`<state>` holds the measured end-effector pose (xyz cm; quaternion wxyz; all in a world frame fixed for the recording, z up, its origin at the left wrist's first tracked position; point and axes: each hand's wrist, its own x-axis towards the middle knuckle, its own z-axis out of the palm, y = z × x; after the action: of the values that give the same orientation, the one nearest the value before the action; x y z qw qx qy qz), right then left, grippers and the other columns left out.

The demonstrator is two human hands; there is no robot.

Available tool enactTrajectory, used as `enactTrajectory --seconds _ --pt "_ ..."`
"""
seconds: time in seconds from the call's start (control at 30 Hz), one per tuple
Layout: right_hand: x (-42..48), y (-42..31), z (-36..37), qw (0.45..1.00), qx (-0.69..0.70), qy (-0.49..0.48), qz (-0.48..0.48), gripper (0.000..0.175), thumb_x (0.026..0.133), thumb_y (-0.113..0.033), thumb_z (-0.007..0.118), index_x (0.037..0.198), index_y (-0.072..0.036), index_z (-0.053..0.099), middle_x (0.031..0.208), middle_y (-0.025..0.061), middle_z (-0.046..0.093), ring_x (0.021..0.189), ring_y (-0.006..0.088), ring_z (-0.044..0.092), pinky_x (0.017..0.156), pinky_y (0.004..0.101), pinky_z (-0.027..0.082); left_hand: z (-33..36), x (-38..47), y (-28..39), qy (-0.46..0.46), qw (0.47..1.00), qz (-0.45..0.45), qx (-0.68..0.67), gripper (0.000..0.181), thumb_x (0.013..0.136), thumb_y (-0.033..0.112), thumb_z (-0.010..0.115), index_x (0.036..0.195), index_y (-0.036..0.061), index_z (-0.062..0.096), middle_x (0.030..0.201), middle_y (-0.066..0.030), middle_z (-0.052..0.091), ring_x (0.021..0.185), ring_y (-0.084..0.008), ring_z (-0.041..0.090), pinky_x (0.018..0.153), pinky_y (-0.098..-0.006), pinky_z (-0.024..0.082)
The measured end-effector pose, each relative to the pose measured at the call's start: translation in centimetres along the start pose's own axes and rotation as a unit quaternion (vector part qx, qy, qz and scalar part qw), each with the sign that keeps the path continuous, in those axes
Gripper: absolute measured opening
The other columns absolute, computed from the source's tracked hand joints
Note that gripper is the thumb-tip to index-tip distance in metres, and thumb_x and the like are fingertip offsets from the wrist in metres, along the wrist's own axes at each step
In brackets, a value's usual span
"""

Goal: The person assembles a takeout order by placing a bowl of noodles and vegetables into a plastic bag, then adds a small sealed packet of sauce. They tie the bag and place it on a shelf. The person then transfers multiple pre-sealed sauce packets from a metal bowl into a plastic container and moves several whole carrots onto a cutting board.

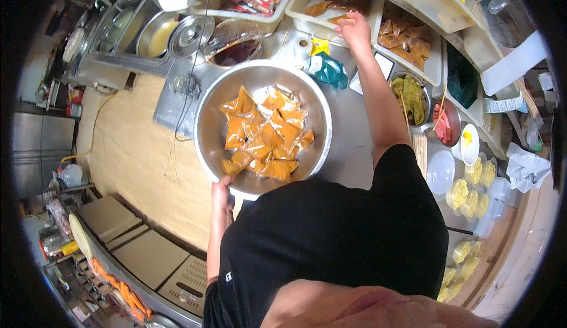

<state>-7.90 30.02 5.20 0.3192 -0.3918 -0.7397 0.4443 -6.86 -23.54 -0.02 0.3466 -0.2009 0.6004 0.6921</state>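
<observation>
A large stainless steel bowl (206,144) is in front of my body, with several clear plastic packets of orange-brown sauce (266,140) piled in it. My left hand (223,195) grips the near-left rim of this bowl. With the arm stretched out, my right hand (355,30) is at the front edge of a white plastic bin (312,25). One orange-brown packet (338,19) lies right by its fingertips; whether the fingers hold it cannot be told. A few more packets (316,8) are inside that bin. A neighbouring bin (434,69) holds several similar packets.
Beyond the bowl are a pot of dark liquid (234,55), a glass lid (190,35) and a paper roll (303,47). A teal plastic bag (328,71) lies beside a scale (384,64). On the right stand bowls of green vegetables (411,97) and tubs of noodles (457,194).
</observation>
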Motion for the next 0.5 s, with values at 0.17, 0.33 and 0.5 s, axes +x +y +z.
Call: enactTrajectory --seconds 0.17,0.33,0.5 --pt "-7.8 -5.1 2.0 0.945 0.13 -0.291 -0.069 0.035 0.084 -0.015 0.062 0.115 0.0 0.054 0.089 0.0076 0.065 0.078 0.0127 0.063 0.068 0.0249 0.051 0.6 -1.1 0.1 0.007 0.994 0.036 0.102 0.032 0.077 0.022 0.054 0.101 0.0013 0.056 0.083 -0.0049 0.06 0.047 -0.0081 0.045 0.033 -0.0208 0.027" --pt "-12.4 -8.0 6.2 0.804 -0.181 -0.504 -0.256 0.033 0.077 -0.018 0.066 0.108 -0.008 0.063 0.101 0.0124 0.065 0.094 0.0267 0.062 0.083 0.0351 0.049 1.1 -1.0 0.6 -0.012 0.999 0.031 0.016 0.024 0.073 0.008 0.056 0.093 -0.0043 0.056 0.081 -0.0085 0.059 0.072 -0.0193 0.055 0.067 -0.0306 0.046" --pt "-15.1 -8.8 12.4 0.719 -0.347 -0.506 -0.327 0.037 0.076 -0.007 0.064 0.113 -0.007 0.059 0.111 0.0112 0.061 0.106 0.0275 0.056 0.09 0.0354 0.045 1.3 -1.2 0.6 -0.023 0.999 0.025 -0.006 0.031 0.075 0.007 0.054 0.103 -0.0078 0.055 0.088 -0.0139 0.061 0.079 -0.0221 0.059 0.073 -0.0314 0.049"
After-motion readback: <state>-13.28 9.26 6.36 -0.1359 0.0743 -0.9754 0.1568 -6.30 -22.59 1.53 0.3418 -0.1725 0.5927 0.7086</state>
